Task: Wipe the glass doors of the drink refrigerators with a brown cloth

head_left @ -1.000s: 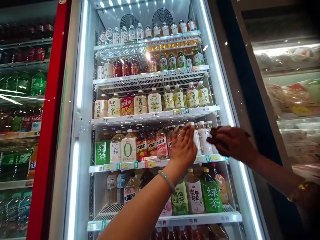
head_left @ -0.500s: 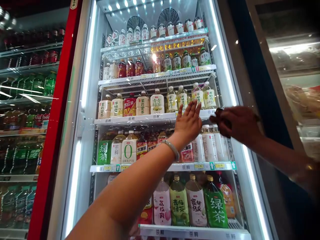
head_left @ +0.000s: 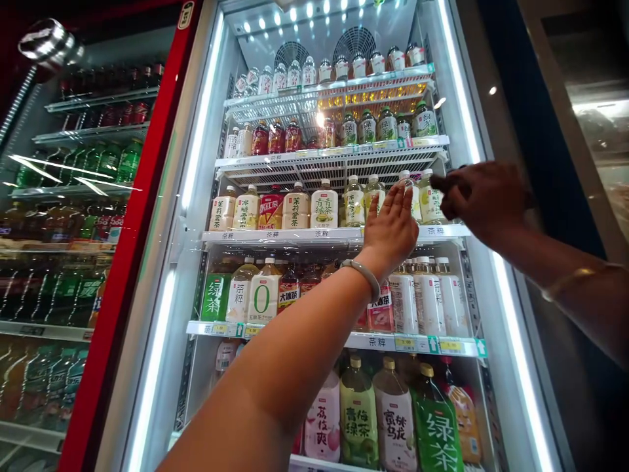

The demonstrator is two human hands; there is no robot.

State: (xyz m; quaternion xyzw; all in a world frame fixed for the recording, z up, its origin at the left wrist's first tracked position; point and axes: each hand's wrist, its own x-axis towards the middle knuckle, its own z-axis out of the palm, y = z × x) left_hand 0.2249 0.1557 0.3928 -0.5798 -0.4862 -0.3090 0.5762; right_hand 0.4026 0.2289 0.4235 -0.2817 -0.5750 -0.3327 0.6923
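Observation:
My left hand (head_left: 392, 226), with a bracelet (head_left: 364, 275) at the wrist, reaches up from the lower left. Its fingers are stretched flat, palm toward the glass door (head_left: 319, 252) of a lit drinks fridge; contact looks likely. Pale tea bottles (head_left: 354, 201) stand on the shelf behind it. At the right, my right hand (head_left: 491, 200) is in shadow, with a gold-coloured band (head_left: 574, 283) on the forearm. Its fingers are closed round a small dark thing (head_left: 451, 187), blurred, kind unclear, in front of the right-hand bottles.
Shelves of bottled drinks (head_left: 323, 204) fill the fridge. Bright light strips (head_left: 204, 111) line both sides. A red-framed fridge (head_left: 132, 229) with more bottles stands at the left. Another glass-fronted case (head_left: 597, 131) is at the right. Reflections streak the glass.
The view has shifted, so the fridge sits further right and tilts more. My right hand has risen against the shelves, from the shelf edge to bottle height. My left hand stays flat.

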